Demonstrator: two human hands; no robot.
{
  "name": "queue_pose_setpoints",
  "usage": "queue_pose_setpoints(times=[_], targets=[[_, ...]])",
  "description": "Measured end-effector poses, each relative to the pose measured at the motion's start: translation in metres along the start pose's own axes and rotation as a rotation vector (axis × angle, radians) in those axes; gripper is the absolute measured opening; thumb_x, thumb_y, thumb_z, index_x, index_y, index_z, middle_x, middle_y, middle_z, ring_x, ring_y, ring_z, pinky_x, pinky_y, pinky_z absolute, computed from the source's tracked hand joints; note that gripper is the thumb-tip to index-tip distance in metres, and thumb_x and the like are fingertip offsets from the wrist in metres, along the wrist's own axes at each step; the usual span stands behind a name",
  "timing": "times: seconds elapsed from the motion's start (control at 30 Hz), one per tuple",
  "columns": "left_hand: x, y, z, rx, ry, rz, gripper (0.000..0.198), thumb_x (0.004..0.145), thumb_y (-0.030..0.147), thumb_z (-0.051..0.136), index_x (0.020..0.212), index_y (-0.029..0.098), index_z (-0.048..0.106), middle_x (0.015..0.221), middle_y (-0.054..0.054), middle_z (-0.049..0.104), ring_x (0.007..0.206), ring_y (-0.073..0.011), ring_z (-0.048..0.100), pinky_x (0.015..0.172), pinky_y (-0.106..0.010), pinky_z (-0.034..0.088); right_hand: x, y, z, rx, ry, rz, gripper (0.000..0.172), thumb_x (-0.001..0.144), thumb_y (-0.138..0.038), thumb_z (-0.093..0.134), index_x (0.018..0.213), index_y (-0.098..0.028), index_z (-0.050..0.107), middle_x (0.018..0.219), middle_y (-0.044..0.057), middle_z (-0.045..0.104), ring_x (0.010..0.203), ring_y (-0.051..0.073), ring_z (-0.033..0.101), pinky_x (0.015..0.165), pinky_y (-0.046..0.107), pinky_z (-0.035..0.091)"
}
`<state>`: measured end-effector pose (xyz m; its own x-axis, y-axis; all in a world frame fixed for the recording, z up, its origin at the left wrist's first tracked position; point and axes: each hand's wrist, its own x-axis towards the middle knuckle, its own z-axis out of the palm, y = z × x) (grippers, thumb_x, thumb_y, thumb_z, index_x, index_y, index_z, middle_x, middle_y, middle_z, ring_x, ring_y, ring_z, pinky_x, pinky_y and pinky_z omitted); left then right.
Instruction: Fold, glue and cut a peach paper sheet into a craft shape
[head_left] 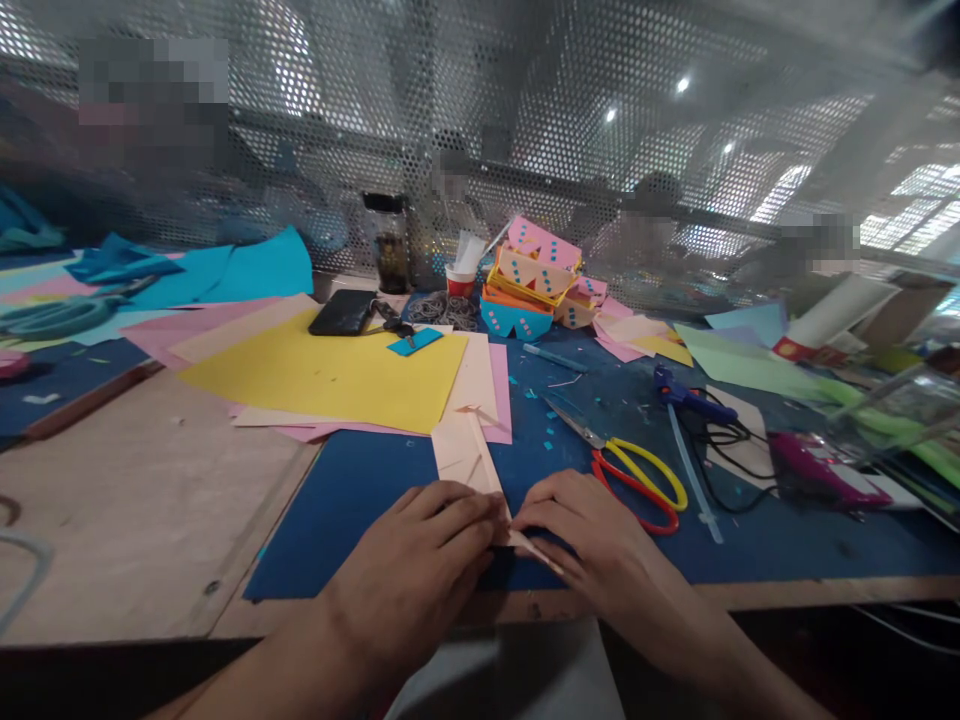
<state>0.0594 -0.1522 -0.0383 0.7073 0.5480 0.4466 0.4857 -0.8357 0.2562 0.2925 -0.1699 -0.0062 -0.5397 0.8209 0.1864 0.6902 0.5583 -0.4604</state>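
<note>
A folded piece of light peach paper lies on the blue table surface at the front centre, with a raised strip along its right side. My left hand presses on its lower end, fingers bent together over it. From the right, my right hand pinches the paper's lower right part, a narrow folded edge showing between thumb and fingers. Scissors with one red and one yellow handle lie just beyond my right hand, blades pointing away to the left. Behind the peach piece is a yellow sheet on top of pink and peach sheets.
Decorated paper boxes are stacked at the back centre, near a dark bottle and a black wallet. A blue glue gun with its cord lies right. Blue paper is at back left. A perforated metal screen stands behind.
</note>
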Motion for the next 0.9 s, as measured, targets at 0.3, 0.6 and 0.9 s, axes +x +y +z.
queue_pose_setpoints(times=[0.3, 0.6, 0.9], targets=[[0.003, 0.001, -0.001, 0.010, -0.002, 0.005, 0.029, 0.098, 0.016, 0.050, 0.125, 0.018, 0.059, 0.127, -0.004, 0.067, 0.110, -0.0244, 0.056, 0.089, -0.043, 0.052, 0.015, 0.004, -0.007, 0.118, -0.009, 0.026, 0.010, 0.098, -0.032, 0.059, 0.096, -0.024, 0.065, 0.100, -0.002, 0.064, 0.096, 0.014, 0.057, 0.086, 0.029, 0.041], [0.001, 0.003, -0.002, 0.052, 0.005, -0.011, 0.031, 0.098, 0.018, 0.050, 0.128, 0.017, 0.058, 0.128, -0.006, 0.067, 0.110, -0.0263, 0.058, 0.087, -0.044, 0.054, 0.027, 0.006, -0.005, 0.151, -0.027, 0.098, 0.012, 0.098, -0.028, 0.059, 0.091, -0.020, 0.066, 0.092, 0.000, 0.063, 0.090, 0.015, 0.058, 0.079, 0.028, 0.042], [0.001, 0.003, -0.005, -0.024, 0.032, -0.039, 0.027, 0.096, 0.016, 0.053, 0.122, 0.019, 0.058, 0.124, -0.005, 0.068, 0.110, -0.0240, 0.058, 0.094, -0.043, 0.052, 0.030, 0.009, -0.003, 0.182, -0.011, 0.132, 0.013, 0.096, -0.028, 0.063, 0.086, -0.019, 0.065, 0.087, -0.002, 0.063, 0.085, 0.013, 0.056, 0.074, 0.026, 0.037]])
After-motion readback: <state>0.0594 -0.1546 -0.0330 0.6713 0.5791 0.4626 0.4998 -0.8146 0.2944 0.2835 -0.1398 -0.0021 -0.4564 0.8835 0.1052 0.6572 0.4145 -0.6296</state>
